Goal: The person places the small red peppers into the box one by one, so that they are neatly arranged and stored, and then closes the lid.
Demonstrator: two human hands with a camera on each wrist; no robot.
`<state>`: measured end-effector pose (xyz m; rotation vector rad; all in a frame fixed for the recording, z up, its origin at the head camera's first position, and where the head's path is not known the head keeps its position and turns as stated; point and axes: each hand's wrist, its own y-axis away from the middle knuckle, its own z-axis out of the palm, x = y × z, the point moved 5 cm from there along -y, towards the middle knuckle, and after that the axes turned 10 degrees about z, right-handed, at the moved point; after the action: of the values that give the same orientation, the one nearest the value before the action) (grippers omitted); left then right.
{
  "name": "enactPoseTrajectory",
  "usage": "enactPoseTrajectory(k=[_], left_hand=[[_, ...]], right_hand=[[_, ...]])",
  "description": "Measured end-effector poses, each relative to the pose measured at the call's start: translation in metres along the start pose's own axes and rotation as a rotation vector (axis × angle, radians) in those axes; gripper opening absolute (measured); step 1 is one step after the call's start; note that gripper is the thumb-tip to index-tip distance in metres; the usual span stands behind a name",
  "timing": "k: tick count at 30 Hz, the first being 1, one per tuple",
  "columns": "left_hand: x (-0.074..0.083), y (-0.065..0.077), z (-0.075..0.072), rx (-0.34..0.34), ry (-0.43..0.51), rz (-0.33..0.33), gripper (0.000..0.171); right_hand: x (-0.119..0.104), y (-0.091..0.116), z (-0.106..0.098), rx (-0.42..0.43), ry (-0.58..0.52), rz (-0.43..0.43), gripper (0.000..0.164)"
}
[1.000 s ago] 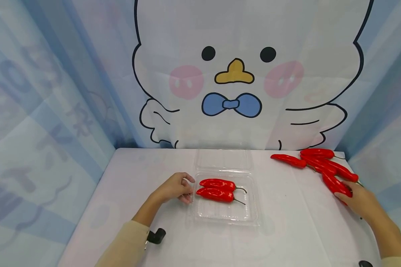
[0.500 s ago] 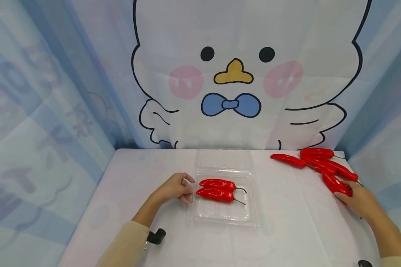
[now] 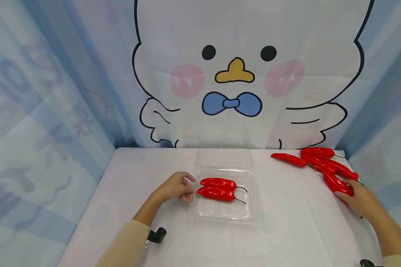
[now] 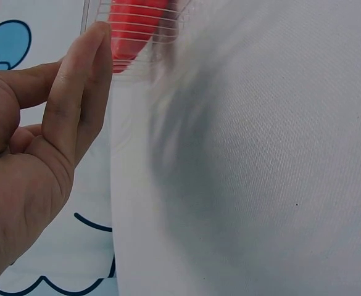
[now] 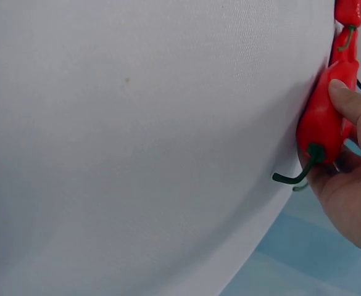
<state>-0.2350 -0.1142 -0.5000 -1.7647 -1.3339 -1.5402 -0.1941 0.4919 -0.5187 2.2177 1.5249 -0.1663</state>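
I have the left arm (image 3: 143,215) slanting in from the lower left of the head view, its beige sleeve (image 3: 125,243) ending short of the bare wrist. My left hand (image 3: 178,187) reaches inward, fingers loosely bent; the left wrist view shows me two long fingers (image 4: 66,102) nearly straight and close together. On the other side, my right arm (image 3: 389,231) comes up from the lower right corner. I keep the right hand (image 3: 362,200) in a grip, thumb (image 5: 350,102) opposing the curled fingers beneath.
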Motion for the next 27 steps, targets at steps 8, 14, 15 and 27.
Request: enactPoseTrajectory(k=[8, 14, 15, 27], left_hand=[[0.001, 0.000, 0.002, 0.003, 0.007, -0.010, 0.032], [0.000, -0.001, 0.002, 0.005, 0.005, -0.021, 0.032], [0.000, -0.001, 0.002, 0.005, 0.003, -0.021, 0.031], [0.002, 0.000, 0.003, 0.010, -0.022, -0.008, 0.031]], right_hand=[[0.005, 0.001, -0.003, -0.023, -0.013, -0.010, 0.098], [0.001, 0.006, -0.008, -0.022, -0.006, -0.032, 0.093], [0.000, 0.007, -0.008, -0.021, -0.005, -0.033, 0.092], [-0.013, 0.013, -0.016, 0.063, 0.006, -0.138, 0.081]])
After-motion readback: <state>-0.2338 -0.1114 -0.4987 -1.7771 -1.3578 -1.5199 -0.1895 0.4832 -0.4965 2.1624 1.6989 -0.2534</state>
